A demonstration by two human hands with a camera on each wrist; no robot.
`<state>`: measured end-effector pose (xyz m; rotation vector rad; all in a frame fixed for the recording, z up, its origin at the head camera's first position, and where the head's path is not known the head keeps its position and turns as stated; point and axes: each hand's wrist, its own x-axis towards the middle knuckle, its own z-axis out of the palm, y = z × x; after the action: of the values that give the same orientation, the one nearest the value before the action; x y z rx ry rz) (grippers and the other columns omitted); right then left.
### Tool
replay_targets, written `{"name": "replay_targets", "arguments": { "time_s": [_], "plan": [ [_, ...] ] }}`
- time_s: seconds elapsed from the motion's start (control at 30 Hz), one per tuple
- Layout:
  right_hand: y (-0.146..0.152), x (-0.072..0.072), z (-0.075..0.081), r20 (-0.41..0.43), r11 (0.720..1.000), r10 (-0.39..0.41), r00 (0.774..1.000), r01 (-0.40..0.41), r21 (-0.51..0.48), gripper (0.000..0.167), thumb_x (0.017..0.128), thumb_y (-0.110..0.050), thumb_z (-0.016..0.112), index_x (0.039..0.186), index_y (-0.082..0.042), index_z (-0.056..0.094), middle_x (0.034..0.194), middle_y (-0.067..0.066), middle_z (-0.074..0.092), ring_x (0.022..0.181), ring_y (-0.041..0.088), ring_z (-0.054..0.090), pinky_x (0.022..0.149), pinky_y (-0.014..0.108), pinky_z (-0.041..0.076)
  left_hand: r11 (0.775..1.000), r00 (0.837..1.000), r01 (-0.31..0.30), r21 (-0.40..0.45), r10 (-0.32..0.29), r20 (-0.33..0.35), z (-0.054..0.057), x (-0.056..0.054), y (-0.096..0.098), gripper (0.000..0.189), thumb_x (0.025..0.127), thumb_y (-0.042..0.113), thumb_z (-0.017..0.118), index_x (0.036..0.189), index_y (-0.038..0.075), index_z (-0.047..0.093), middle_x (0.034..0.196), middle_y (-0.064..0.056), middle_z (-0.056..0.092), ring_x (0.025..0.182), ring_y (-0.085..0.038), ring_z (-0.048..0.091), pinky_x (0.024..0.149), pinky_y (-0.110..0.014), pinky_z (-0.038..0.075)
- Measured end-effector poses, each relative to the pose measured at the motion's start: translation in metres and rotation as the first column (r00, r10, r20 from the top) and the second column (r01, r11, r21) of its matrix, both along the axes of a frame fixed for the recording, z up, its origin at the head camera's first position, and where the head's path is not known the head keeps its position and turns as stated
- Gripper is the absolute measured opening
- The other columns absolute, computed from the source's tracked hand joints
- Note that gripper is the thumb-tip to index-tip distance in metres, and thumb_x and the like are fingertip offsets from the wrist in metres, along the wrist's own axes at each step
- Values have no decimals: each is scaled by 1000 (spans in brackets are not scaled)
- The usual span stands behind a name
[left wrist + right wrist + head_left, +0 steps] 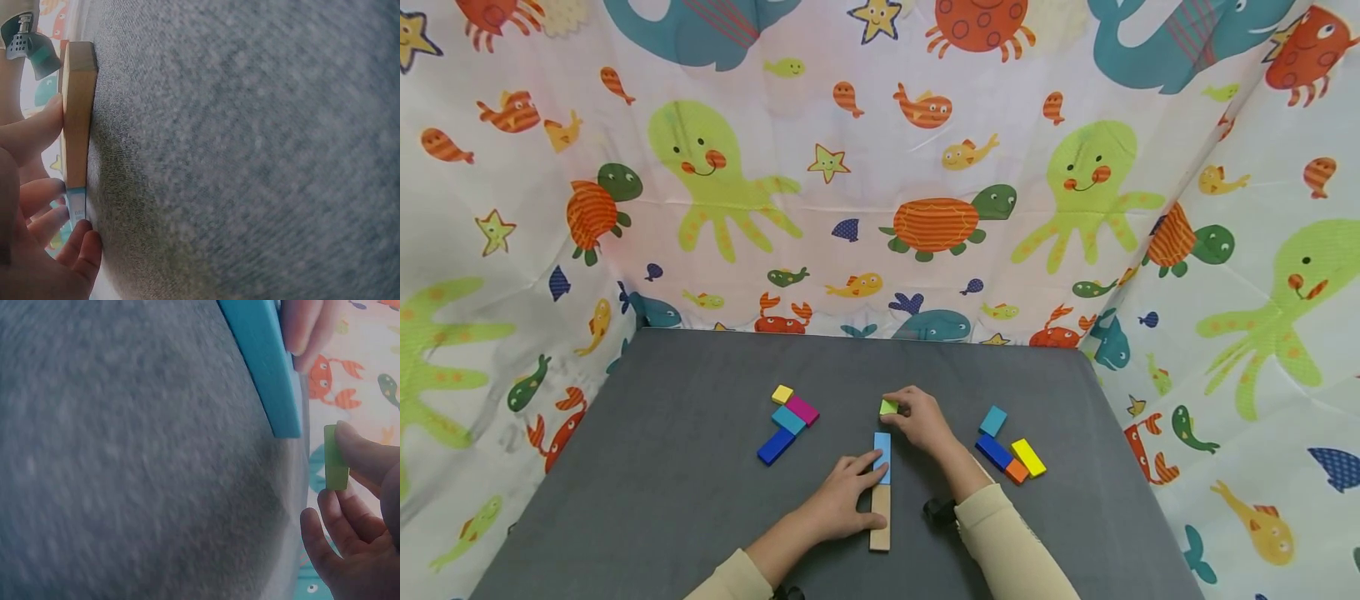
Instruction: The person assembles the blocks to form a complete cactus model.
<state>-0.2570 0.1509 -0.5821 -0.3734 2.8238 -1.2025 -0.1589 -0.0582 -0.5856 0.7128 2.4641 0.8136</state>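
In the head view my right hand (927, 423) pinches a small green block (888, 407) between thumb and fingers, beyond the far end of a block row. The right wrist view shows the green block (336, 464) gripped on its sides. A light blue block (882, 443) and a plain wooden block (881, 505) lie end to end in a straight line. My left hand (841, 502) rests on this row from the left, thumb at the wooden block (77, 125), other fingers spread at the blue one. Those fingers cover part of the blue block.
Left of the row lies a group: a yellow cube (782, 394), magenta block (802, 409), teal block (788, 419) and dark blue block (776, 447). On the right are teal (993, 421), blue (994, 452), yellow (1028, 457) and orange (1017, 472) blocks. Patterned curtains (850, 167) border the grey table (685, 400).
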Motion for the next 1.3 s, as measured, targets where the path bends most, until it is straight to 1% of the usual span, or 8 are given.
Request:
{"name": "replay_targets", "arguments": {
  "time_s": [0.13, 0.3, 0.53, 0.63, 0.83, 0.93, 1.1, 1.3],
  "plan": [
    [-3, 2, -2, 9, 1000, 22, 1000, -22, 7, 35, 96, -18, 80, 129, -7, 76, 126, 12, 69, 105, 28, 69, 89, 46, 60, 1000, 1000, 5, 3, -5, 0, 0, 0, -1, 82, 94, 50, 79, 162, 19, 46, 174, 0, 29, 144, -30, 37, 114, -56, 44],
    [-5, 4, -4, 0, 997, 64, 998, -64, 47, 33, 96, -18, 81, 127, -7, 77, 124, 12, 70, 106, 27, 67, 92, 49, 57, 1000, 1000, 12, 2, -12, 2, 0, -1, -1, 82, 94, 49, 79, 163, 20, 46, 174, -1, 28, 144, -30, 37, 113, -56, 44],
    [-5, 7, -7, 11, 987, 137, 991, -137, 89, 33, 94, -18, 83, 126, -7, 77, 121, 10, 71, 100, 24, 64, 89, 45, 56, 1000, 1000, -1, 15, 1, 6, 1, 0, -1, 82, 94, 48, 79, 162, 19, 46, 174, -1, 29, 144, -31, 37, 114, -57, 44],
    [-4, 8, -6, 17, 985, 146, 989, -147, 93, 33, 95, -17, 82, 126, -6, 77, 121, 12, 71, 103, 26, 65, 91, 47, 56, 1000, 1000, 1, 24, -1, 4, 2, 1, -1, 82, 94, 48, 80, 162, 18, 46, 174, -2, 29, 144, -31, 37, 114, -57, 44],
    [-3, 7, -4, 53, 980, 171, 984, -175, 90, 33, 98, -17, 78, 128, -4, 76, 125, 15, 70, 111, 32, 67, 99, 53, 55, 1000, 1000, 5, 28, -4, -2, 3, 1, -2, 82, 94, 48, 80, 162, 17, 46, 174, -3, 29, 144, -31, 37, 113, -57, 44],
    [-3, 7, -3, 58, 979, 176, 983, -181, 90, 35, 98, -17, 78, 130, -4, 75, 126, 16, 70, 111, 32, 66, 99, 53, 55, 999, 1000, 6, 31, -5, -6, 2, 1, -2, 82, 94, 48, 80, 162, 16, 46, 174, -3, 30, 143, -32, 37, 113, -58, 44],
    [-1, 8, -1, 33, 983, 167, 985, -169, 74, 39, 98, -19, 79, 133, -5, 73, 127, 15, 69, 108, 30, 65, 95, 52, 55, 1000, 1000, 8, 30, -8, -8, -1, 0, -1, 82, 94, 48, 79, 162, 18, 46, 174, -3, 29, 144, -31, 37, 114, -57, 43],
    [2, 10, 8, 1, 989, 140, 990, -140, 44, 38, 100, -19, 76, 136, -6, 71, 132, 15, 68, 115, 33, 67, 98, 54, 56, 1000, 1000, 9, 29, -8, -9, -3, 0, -2, 82, 94, 49, 80, 162, 18, 46, 174, -2, 29, 142, -29, 38, 113, -55, 44]
  ]
}}
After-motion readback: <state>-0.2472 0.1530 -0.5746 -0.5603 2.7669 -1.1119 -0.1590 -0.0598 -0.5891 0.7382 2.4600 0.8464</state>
